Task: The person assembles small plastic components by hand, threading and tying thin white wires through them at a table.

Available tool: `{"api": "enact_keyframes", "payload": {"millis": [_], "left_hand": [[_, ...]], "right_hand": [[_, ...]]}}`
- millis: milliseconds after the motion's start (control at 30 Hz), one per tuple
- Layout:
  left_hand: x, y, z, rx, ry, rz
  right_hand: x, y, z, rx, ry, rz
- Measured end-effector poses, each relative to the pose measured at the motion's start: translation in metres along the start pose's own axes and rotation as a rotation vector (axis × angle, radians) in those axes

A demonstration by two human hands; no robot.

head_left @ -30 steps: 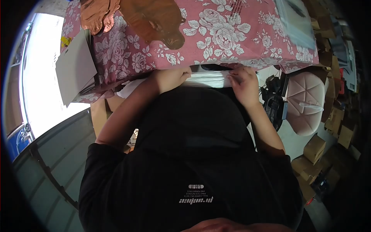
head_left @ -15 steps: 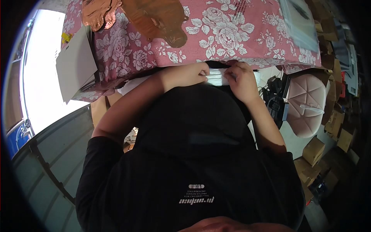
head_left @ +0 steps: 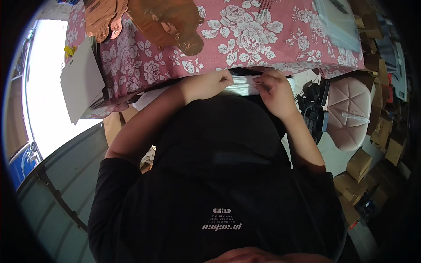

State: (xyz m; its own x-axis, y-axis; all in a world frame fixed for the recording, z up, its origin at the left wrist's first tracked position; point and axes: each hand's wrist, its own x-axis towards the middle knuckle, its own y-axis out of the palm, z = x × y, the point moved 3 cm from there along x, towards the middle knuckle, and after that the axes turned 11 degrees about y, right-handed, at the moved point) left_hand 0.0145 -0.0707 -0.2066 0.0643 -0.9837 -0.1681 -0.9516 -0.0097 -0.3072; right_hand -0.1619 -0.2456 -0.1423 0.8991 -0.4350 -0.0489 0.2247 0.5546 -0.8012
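Observation:
A shiny white sheet-like material [head_left: 244,86], creased and possibly plastic, lies across my lap under the table edge. My left hand [head_left: 210,84] is closed, its fingers curled at the left part of this material. On the other side my right hand [head_left: 277,90] pinches the material between thumb and fingers. A bright strip stretches between the two hands. The fingertips of my left hand are partly hidden, and the far side of the material is covered by the tablecloth's edge.
A pink floral tablecloth [head_left: 175,63] covers the table ahead. Copper-coloured foil pieces [head_left: 169,24] lie on it, with clear plastic bags [head_left: 335,24] at right. Pale card sheets [head_left: 82,83] stick out at left. A padded stool [head_left: 348,114] and cardboard boxes [head_left: 358,164] stand to the right.
The view has turned slightly, so the table and foil sit further left. My left hand has shifted a little left, and the gap between my hands looks slightly wider.

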Motion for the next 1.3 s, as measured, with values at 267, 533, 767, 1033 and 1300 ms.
{"api": "enact_keyframes", "payload": {"millis": [267,533,767,1033,1300], "left_hand": [[0.0,-0.002,-0.007,0.012,-0.029,0.05],[0.0,-0.003,-0.011,0.057,-0.054,0.026],[-0.003,-0.003,-0.012,0.016,-0.122,0.0],[-0.005,-0.001,-0.003,-0.06,-0.064,-0.054],[-0.004,-0.003,-0.011,-0.105,-0.124,-0.036]], "right_hand": [[0.004,0.004,0.003,-0.048,-0.034,0.086],[0.004,0.002,0.002,-0.005,-0.022,0.059],[0.003,0.003,0.0,-0.001,0.003,0.06],[0.005,0.001,0.001,0.012,0.026,0.096],[0.005,-0.002,0.007,0.07,0.048,0.034]]}}
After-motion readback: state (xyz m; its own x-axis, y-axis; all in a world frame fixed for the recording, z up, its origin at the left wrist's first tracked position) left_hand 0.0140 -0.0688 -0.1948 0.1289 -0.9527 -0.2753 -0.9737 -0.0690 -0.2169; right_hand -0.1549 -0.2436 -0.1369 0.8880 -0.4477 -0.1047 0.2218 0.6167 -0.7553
